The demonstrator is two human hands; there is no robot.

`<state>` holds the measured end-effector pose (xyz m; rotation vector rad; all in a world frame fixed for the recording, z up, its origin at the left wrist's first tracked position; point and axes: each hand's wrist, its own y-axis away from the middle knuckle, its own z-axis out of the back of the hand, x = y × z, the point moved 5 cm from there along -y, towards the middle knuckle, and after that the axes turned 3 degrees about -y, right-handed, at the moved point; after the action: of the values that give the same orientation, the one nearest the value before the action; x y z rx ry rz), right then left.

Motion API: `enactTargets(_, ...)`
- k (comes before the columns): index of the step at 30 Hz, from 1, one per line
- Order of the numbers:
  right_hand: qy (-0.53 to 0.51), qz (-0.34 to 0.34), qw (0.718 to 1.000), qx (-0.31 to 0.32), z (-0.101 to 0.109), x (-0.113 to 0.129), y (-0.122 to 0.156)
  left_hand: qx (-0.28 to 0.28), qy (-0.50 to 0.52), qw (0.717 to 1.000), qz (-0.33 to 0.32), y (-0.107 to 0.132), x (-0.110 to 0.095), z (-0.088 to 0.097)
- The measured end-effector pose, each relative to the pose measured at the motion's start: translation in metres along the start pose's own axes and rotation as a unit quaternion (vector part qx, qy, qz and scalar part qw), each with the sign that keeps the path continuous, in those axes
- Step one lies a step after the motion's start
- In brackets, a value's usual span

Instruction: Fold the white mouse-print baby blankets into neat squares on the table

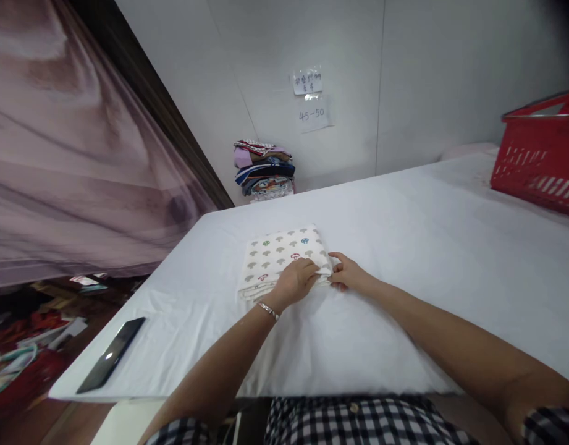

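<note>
- Folded patterned cloth (284,253) lies flat on the white-covered table (451,247), toward its far left; squared, apparently to keep the fold.
- Left hand (296,281) presses its near edge, fingers curled onto the fabric; right hand (349,275) pinches the near-right corner.
- Phone (112,353), stacked garments (264,170), red basket (539,154) sit well apart; nothing obstructs.

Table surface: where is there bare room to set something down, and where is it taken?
Bare: the wide stretch of table between the folded patterned cloth and red basket, and between the cloth and phone. Crowded: where left hand and right hand meet on the cloth; far corner holds a clothes stack.
</note>
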<state>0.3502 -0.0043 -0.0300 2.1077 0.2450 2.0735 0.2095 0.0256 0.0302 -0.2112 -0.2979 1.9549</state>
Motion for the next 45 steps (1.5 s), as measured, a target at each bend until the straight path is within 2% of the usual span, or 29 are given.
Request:
enactTargets(5,-0.037,-0.002,0.999,0.014,0.0,0.002,0.002,-0.019,0.0,1.0,0.025,0.0,0.001,-0.007)
enactTargets(9,-0.063,-0.01,0.998,0.027,0.002,0.002,0.004,-0.008,-0.017,1.0,0.018,0.0,-0.001,-0.012)
enactTargets(15,0.035,-0.008,0.999,-0.009,0.002,0.002,0.005,-0.014,-0.004,1.0,0.003,0.01,-0.007,-0.01)
enactTargets(19,0.058,0.001,0.998,-0.011,0.004,-0.002,0.003,-0.026,-0.006,0.999,0.04,0.037,0.013,0.005)
enactTargets(23,0.066,0.011,0.998,0.002,0.005,-0.004,0.003,-0.021,-0.054,0.993,0.107,0.076,0.046,0.021)
enactTargets(26,0.083,0.015,0.996,0.007,0.005,-0.003,0.004,-0.025,-0.092,0.986,0.14,0.097,0.061,0.028)
enactTargets(30,0.103,0.016,0.995,-0.003,0.003,0.001,0.005,-0.043,-0.137,0.973,0.181,0.113,0.068,0.029)
enactTargets(34,0.155,0.025,0.987,-0.019,0.001,0.003,0.009,-0.07,-0.148,0.969,0.183,0.117,0.066,0.026)
enactTargets(37,0.277,0.104,0.954,-0.055,0.001,0.01,0.015,-0.102,-0.16,0.966,0.175,0.114,0.059,0.03)
enactTargets(40,0.395,0.264,0.869,-0.137,-0.004,0.028,0.026,-0.124,-0.185,0.965,0.14,0.104,0.045,0.032)
enactTargets(41,0.416,0.318,0.839,-0.148,-0.009,0.034,0.031,-0.12,-0.19,0.967,0.12,0.1,0.039,0.031)
enactTargets(43,0.44,0.397,0.796,-0.121,-0.022,0.042,0.035,-0.102,-0.195,0.972,0.083,0.09,0.03,0.026)
enactTargets(45,0.469,0.429,0.769,-0.065,-0.034,0.046,0.034,-0.085,-0.193,0.975,0.066,0.081,0.026,0.02)
